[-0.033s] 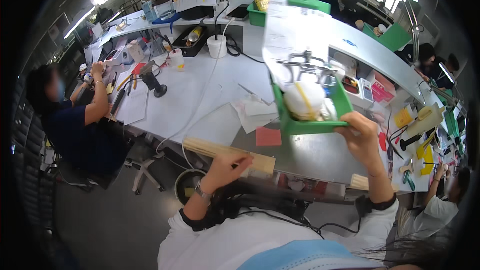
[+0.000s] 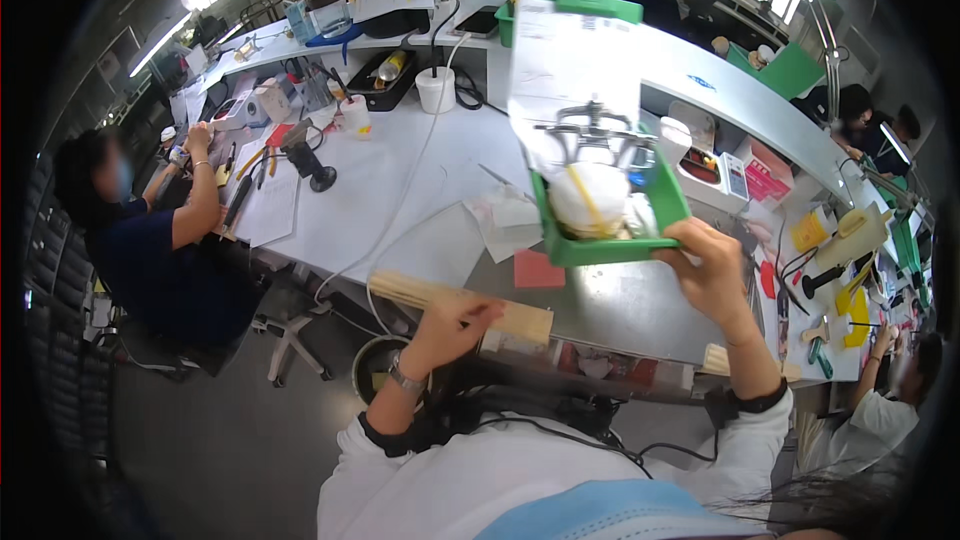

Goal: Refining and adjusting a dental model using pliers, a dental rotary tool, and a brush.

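My right hand grips the near right corner of a green tray, raised over the workbench. Inside it lie a white plaster model with a yellow band around it and a metal frame that looks like a dental articulator. Printed sheets stand up at the tray's back. Over the wooden bench board at the front edge hovers my left hand, fingers loosely bent and apart, holding nothing. Whether it touches the board I cannot tell.
A red-pink square and crumpled white paper lie left of the tray. Behind stands a white cup with a cable. A co-worker sits at left, another at right. A bin stands below the bench.
The green tray, with my right hand on it, has shifted slightly left. My left hand has hardly moved.
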